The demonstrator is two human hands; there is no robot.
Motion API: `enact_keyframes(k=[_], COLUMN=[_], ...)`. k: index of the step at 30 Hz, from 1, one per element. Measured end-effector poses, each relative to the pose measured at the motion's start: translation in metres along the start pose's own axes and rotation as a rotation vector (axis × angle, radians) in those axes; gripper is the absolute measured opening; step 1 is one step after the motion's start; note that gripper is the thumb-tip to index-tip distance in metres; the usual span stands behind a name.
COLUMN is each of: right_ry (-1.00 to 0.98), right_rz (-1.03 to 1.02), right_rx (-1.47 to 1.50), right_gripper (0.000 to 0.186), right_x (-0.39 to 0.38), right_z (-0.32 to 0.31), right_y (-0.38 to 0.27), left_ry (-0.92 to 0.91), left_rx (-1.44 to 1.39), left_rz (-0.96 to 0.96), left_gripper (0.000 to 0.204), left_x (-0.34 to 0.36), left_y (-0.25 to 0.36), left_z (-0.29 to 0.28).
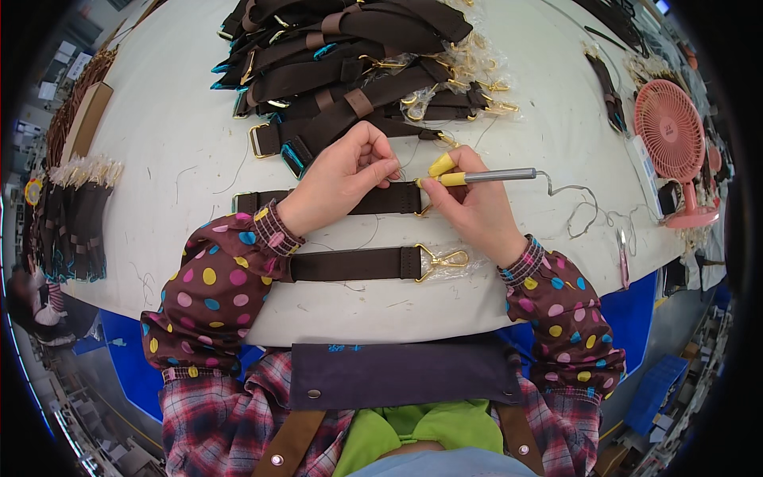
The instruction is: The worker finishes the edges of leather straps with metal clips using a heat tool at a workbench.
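Observation:
My right hand (pixel 470 208) grips a pen-like corded tool (pixel 510 174) with a yellow grip and a grey barrel. A yellow cover (pixel 442 164) sits on one of its fingertips. The tool's front end is at the right end of a dark brown strap (pixel 381 200) lying across the table. Over that strap my left hand (pixel 347 171) is closed in a pinch; what it pinches is too fine to make out. Nearer me lies a second brown strap (pixel 354 265) with a gold snap hook (pixel 447 260) partly in clear plastic.
A heap of similar straps (pixel 342 56) covers the far middle of the white table (pixel 175 175). At the right stand a pink fan (pixel 670 131) and small thread snips (pixel 623 258). More straps (pixel 75 230) hang at the left edge near a cardboard piece (pixel 87 121). The tool's cord (pixel 584 203) trails rightward.

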State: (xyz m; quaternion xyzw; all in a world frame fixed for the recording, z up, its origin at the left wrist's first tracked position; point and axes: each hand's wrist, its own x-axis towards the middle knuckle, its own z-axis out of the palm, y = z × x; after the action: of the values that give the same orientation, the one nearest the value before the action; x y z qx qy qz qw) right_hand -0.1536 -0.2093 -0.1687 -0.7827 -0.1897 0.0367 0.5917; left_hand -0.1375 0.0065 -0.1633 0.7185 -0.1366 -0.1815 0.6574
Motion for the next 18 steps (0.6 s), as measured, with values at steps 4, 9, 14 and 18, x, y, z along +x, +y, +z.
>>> enact_keyframes(k=[4, 9, 14, 18], right_ry=[-0.001, -0.01, -0.013, -0.011], right_rz=[-0.013, -0.007, 0.004, -0.013], right_rx=[-0.01, -0.035, -0.039, -0.074], right_gripper=[0.018, 0.018, 0.019, 0.019], right_x=[0.0009, 0.0013, 0.0015, 0.0016], right_z=[0.0012, 0.0003, -0.0002, -0.0002], right_y=[0.0016, -0.0032, -0.003, -0.0006], left_ry=[-0.003, -0.007, -0.011, -0.011], left_rx=[-0.01, -0.007, -0.014, -0.009], left_rz=[-0.002, -0.002, 0.004, -0.002], left_gripper=[0.011, 0.011, 0.01, 0.01], left_x=[-0.0003, -0.0004, 0.0001, 0.0003], left_y=[-0.0004, 0.0007, -0.0002, 0.0], left_z=[-0.0002, -0.0005, -0.0003, 0.0])
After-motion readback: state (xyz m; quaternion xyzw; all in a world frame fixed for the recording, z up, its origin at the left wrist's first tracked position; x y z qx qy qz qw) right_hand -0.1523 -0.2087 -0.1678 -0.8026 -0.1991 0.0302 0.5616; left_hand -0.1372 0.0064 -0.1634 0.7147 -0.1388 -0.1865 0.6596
